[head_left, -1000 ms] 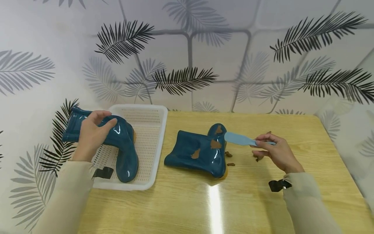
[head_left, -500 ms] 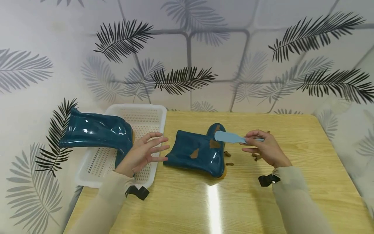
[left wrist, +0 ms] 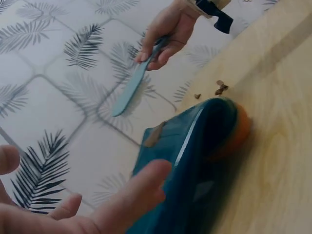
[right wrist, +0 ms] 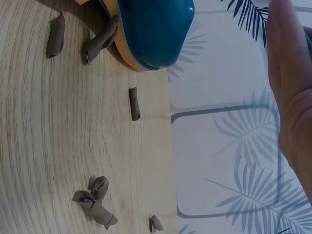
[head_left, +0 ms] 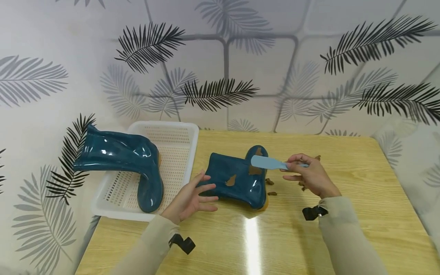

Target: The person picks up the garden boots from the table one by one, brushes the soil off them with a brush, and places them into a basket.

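A teal rubber boot [head_left: 233, 179] lies on its side on the table, with brown patches [head_left: 230, 180] stuck to its surface. My left hand [head_left: 190, 200], fingers spread, is at the boot's shaft opening; I cannot tell whether it touches. My right hand [head_left: 311, 175] pinches the handle of a light blue spatula [head_left: 266, 162]. In the left wrist view the spatula's blade [left wrist: 127, 97] hangs apart from the boot. A second teal boot [head_left: 120, 151] lies across a white plastic basket [head_left: 194, 152], its shaft sticking out past the left rim.
Curled brown scraps [right wrist: 97, 202] lie on the wooden table [head_left: 343, 229] to the right of the boot, several near its sole. A wall with a leaf pattern [head_left: 220, 93] stands directly behind the table.
My left hand has let go of the boot in the basket and moved right to the other boot. The spatula has moved left, over that boot.
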A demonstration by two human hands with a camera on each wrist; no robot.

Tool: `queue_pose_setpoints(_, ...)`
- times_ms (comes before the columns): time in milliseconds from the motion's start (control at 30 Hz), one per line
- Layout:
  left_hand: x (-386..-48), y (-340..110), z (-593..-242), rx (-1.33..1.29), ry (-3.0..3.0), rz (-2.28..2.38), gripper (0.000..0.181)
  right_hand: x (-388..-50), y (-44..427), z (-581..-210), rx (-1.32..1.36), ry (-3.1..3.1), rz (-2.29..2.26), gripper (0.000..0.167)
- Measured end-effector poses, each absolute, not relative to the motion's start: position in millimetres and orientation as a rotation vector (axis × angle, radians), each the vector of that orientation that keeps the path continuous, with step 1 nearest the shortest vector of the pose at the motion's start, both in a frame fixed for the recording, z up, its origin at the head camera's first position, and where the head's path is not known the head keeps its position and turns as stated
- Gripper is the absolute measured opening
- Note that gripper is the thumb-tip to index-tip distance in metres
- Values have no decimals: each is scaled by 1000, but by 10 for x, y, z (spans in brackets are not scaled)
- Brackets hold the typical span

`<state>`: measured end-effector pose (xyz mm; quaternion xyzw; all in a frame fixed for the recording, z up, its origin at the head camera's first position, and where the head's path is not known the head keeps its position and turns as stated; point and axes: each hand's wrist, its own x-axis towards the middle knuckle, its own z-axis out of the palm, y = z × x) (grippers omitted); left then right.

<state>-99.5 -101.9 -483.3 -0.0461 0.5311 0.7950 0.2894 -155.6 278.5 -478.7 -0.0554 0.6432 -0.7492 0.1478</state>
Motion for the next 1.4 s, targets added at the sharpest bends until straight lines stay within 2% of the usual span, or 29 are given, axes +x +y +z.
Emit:
queue_pose_setpoints(200,-959,-896,-5014,-195,1460,2121,76,-1555,2789,-4807,-132,1853,-2147,19)
queue_pose_setpoints(367,-971,-861,-5098,-253,1523,2182,72,-1554,2777,-4818,-152,1855,-2150,14)
queue_pose_setpoints(667,-1088,-780,-5073,-402,1608,2247,73,-1570,2773,-4839,-146,1848,-2150,15)
queue_pose_setpoints(1033,-1164,-770,-5060,-514,1690,2167,81,-1584,2747,-4887,-140,1861,-2126,8)
queue_pose_setpoints(1233,-1226,-788,-4998,-447,1704,2173,74,-1591,2757,-4868,-117,1863,-2125,12)
queue_pose_setpoints(1400,-1293,-754,-4884,-331,1757,2153,55,-1594,2743,-4882,-127,1884,-2112,12)
